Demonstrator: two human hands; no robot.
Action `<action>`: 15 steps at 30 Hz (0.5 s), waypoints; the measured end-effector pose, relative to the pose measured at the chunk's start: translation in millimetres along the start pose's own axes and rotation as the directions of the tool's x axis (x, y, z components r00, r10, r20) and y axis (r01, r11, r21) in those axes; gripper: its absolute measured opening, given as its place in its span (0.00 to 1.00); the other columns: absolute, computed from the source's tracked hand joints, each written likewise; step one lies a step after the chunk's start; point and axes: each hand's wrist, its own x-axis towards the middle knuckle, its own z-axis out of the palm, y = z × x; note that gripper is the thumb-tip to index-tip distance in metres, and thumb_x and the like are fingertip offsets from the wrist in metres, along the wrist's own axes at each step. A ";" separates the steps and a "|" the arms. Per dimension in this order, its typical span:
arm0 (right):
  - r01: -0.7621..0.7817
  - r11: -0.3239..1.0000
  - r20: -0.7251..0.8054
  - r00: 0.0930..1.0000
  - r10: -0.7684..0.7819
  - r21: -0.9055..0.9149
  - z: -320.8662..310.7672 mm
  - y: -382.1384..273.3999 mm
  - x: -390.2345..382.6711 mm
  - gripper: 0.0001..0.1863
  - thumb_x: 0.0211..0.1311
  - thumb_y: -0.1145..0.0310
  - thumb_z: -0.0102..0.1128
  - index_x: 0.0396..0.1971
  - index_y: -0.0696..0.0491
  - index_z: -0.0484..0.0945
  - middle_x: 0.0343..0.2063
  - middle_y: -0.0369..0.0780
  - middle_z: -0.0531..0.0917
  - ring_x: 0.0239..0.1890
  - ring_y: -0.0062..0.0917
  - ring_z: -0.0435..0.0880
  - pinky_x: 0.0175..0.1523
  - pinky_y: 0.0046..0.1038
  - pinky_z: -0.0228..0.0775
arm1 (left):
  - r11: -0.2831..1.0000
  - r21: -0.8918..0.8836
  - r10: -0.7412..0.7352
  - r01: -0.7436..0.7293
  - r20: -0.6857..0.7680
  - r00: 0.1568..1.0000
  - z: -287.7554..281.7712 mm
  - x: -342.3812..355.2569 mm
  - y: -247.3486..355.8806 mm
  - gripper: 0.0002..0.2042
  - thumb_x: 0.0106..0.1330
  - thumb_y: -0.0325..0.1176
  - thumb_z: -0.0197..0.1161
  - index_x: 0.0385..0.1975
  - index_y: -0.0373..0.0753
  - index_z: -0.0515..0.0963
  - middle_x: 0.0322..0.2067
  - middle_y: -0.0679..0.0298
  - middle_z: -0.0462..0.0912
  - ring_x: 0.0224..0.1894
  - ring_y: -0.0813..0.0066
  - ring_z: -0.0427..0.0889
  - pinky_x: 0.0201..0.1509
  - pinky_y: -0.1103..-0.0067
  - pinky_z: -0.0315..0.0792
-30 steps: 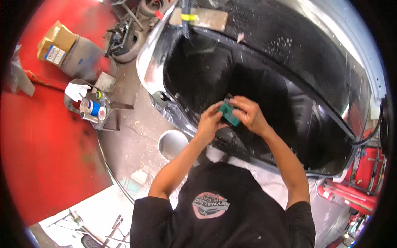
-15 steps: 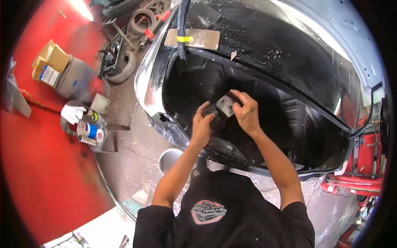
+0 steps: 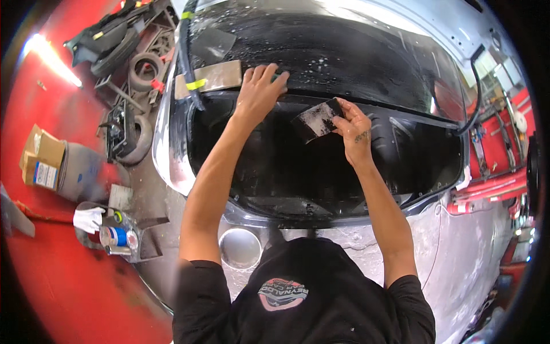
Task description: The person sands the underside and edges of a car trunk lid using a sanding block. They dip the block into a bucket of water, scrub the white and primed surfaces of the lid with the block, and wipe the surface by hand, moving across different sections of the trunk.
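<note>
A dark, flexible sheet (image 3: 318, 119) with a pale, worn-looking patch is pinched at its right-hand corner by my right fingers (image 3: 350, 110), the thumb laid over its near face; the sheet extends leftward from them, tilted, above the open trunk (image 3: 286, 178) of a car. My left fingers (image 3: 258, 77), slightly parted and bent, reach ahead and to the left, over a small green block (image 3: 275, 77) of which only an edge shows; whether they grip it or merely cover it I cannot tell. Just left of these fingers lies a tan board (image 3: 220, 75), and farther left stands a dark strut (image 3: 184, 43) wrapped with yellow tape (image 3: 196, 85). Beyond both sets of fingers spreads a dark glossy panel (image 3: 355, 66) sprinkled with pale drops; a grey square sheet (image 3: 213, 45) rests on it, ahead and left of my left fingers. Nearer my body than the fingers are a white bucket (image 3: 240, 249) and, on my black shirt (image 3: 321, 275), a printed, lettered emblem (image 3: 283, 294). Well left of my fingers, a cardboard box (image 3: 40, 150) bears a blue-and-white printed label (image 3: 44, 175); nearer me sits a blue-banded can (image 3: 117, 236) beside a white glove (image 3: 89, 219).
</note>
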 end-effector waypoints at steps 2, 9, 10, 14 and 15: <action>-0.024 0.999 -0.007 1.000 0.024 0.043 -10.7 -0.7 1.7 0.20 0.64 0.79 0.57 0.56 0.58 0.79 0.44 0.35 0.86 0.41 0.16 0.85 0.43 0.18 0.78 | 1.000 0.004 -0.021 0.021 0.021 1.000 11.3 -9.3 0.6 0.24 0.66 0.43 0.66 0.61 0.46 0.74 0.59 0.57 0.74 0.62 0.55 0.71 0.63 0.52 0.67; -0.091 0.985 0.032 0.996 0.087 0.150 -34.4 -13.4 12.5 0.18 0.64 0.79 0.57 0.53 0.59 0.79 0.43 0.36 0.85 0.40 0.18 0.86 0.43 0.21 0.81 | 0.988 0.081 -0.134 0.135 -0.011 0.991 -13.9 -11.8 38.3 0.25 0.70 0.34 0.63 0.67 0.45 0.71 0.65 0.55 0.70 0.69 0.47 0.66 0.70 0.47 0.61; -0.098 0.981 0.039 0.995 0.093 0.167 -35.4 -16.5 15.3 0.17 0.64 0.79 0.58 0.53 0.59 0.79 0.43 0.37 0.85 0.41 0.18 0.86 0.43 0.21 0.82 | 0.957 -0.137 -0.267 0.254 -0.087 0.960 -13.3 -16.6 47.3 0.23 0.69 0.31 0.63 0.64 0.42 0.74 0.62 0.54 0.74 0.66 0.46 0.69 0.70 0.52 0.64; -0.085 0.968 0.151 0.987 0.050 0.236 -39.7 -27.1 25.1 0.18 0.63 0.79 0.58 0.53 0.59 0.78 0.42 0.38 0.86 0.41 0.19 0.86 0.43 0.22 0.82 | 0.009 -0.904 -0.534 0.428 0.357 0.766 -23.1 -18.6 114.3 0.16 0.75 0.29 0.60 0.59 0.32 0.79 0.45 0.58 0.84 0.45 0.69 0.84 0.49 0.72 0.82; -0.002 0.989 0.125 0.992 -0.017 0.150 -38.1 -29.1 26.4 0.17 0.63 0.79 0.58 0.52 0.60 0.79 0.42 0.38 0.86 0.41 0.19 0.85 0.44 0.22 0.81 | -0.275 -0.889 -0.492 0.366 0.457 0.741 -21.1 -18.6 128.1 0.16 0.76 0.29 0.59 0.60 0.30 0.77 0.44 0.59 0.83 0.43 0.73 0.84 0.47 0.73 0.83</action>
